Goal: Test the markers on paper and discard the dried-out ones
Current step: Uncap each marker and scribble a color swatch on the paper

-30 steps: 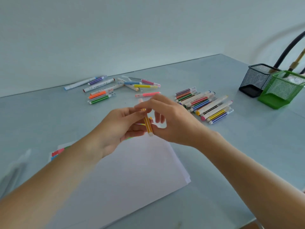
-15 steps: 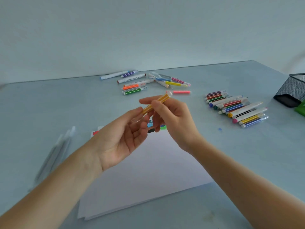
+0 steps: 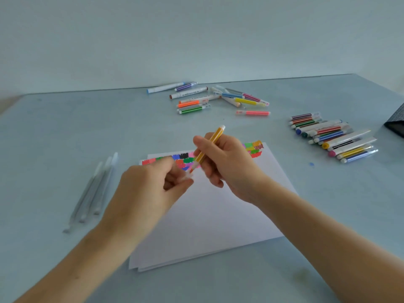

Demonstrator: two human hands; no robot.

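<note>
Gripping the orange-barrelled plastic marker [image 3: 210, 145] above the white paper sheet [image 3: 209, 215], the right hand [image 3: 227, 165] curls round it; left hand [image 3: 150, 191] fingers pinch its clear cap [image 3: 186, 176].

The right hand [image 3: 227, 167] grips an orange marker [image 3: 209, 147], tilted with its white end toward one o'clock, above the white paper [image 3: 218, 215]. The left hand [image 3: 150, 189] pinches what looks like the clear cap [image 3: 185, 176] at its lower tip, though blur hides it. Colour swatches [image 3: 254, 148] line the paper's twelve o'clock edge. Loose markers [image 3: 218, 98] lie at twelve, a tighter row of markers [image 3: 334, 136] at two, pale tubes [image 3: 94, 189] at nine.
</note>
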